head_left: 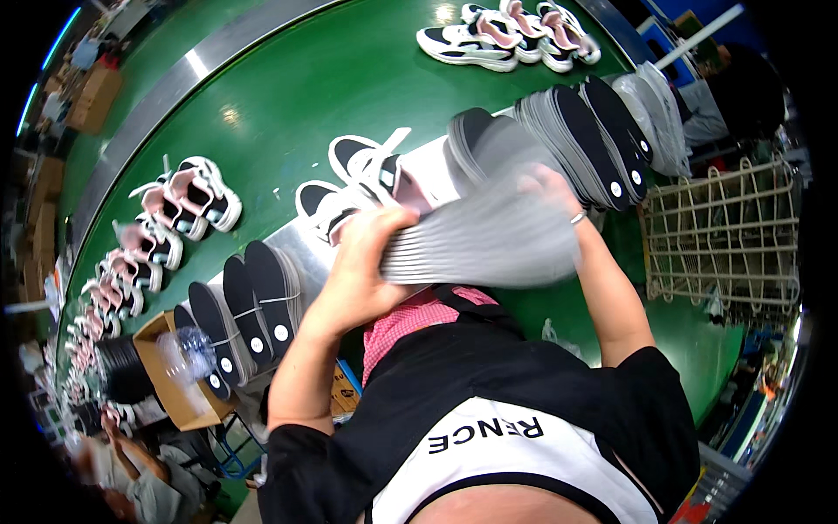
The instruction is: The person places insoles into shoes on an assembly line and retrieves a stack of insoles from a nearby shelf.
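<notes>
A thick stack of grey insoles (476,240) is in front of my body, its layered edges fanned near the left end and its right part smeared by motion. My left hand (367,262) is closed around the left end, thumb on top. At the stack's far right edge, my right hand (552,192) grips it, its fingers blurred; a ring shows on it. Just beyond the stack, a pair of white and black shoes (353,162) with pink linings rests at the bench edge. Another insole stack (471,140), partly hidden, lies behind the held one.
Bundled black insoles (253,306) stand at the left, beside a cardboard box (166,375) with plastic in it. More insole stacks (576,140) and a wire basket (724,236) are at the right. Shoes (196,196) line the green conveyor (288,96). Another person (148,472) sits lower left.
</notes>
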Action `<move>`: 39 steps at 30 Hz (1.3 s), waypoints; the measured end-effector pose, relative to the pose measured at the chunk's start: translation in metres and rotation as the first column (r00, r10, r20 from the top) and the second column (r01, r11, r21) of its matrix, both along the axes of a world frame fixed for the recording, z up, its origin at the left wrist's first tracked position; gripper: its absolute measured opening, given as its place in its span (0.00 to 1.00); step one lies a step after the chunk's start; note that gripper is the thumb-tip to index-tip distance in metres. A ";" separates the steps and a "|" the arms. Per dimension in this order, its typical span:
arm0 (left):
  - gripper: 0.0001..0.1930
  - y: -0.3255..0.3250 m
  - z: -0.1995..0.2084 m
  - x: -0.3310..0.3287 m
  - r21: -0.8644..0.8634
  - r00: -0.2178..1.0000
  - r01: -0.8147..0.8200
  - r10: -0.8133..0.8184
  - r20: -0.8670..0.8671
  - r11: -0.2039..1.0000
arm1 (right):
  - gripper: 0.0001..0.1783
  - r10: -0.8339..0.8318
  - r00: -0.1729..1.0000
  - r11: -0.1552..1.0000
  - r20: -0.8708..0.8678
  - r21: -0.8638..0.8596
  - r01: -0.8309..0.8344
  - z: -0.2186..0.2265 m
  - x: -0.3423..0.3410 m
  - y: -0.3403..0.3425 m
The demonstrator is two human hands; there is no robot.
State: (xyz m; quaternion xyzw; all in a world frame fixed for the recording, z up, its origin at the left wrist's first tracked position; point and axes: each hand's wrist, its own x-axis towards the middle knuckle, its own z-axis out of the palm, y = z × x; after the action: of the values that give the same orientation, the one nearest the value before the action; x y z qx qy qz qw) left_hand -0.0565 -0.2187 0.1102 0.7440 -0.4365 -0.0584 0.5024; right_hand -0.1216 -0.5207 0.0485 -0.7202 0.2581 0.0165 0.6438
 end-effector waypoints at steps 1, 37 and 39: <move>0.29 -0.013 0.016 0.015 0.025 0.959 0.037 -0.043 0.279 0.999 | 0.22 0.086 0.996 0.957 -0.034 0.282 -0.073 0.019 -0.010 0.002; 0.52 -0.237 -0.143 0.031 0.342 0.546 -0.466 0.570 -0.614 0.816 | 0.45 0.013 0.951 0.529 -0.308 -0.805 -0.267 -0.045 0.018 -0.066; 0.51 -0.233 -0.148 0.035 0.317 0.600 -0.430 0.530 -0.599 0.845 | 0.44 0.016 0.947 0.498 -0.322 -0.818 -0.287 -0.043 0.017 -0.068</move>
State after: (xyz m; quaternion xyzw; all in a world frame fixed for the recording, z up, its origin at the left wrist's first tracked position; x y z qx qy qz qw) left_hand -0.0210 -0.4519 -0.0377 0.7952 -0.0054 -0.2132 0.5675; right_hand -0.1044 -0.5889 0.0053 -0.9534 0.2532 0.0427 0.1583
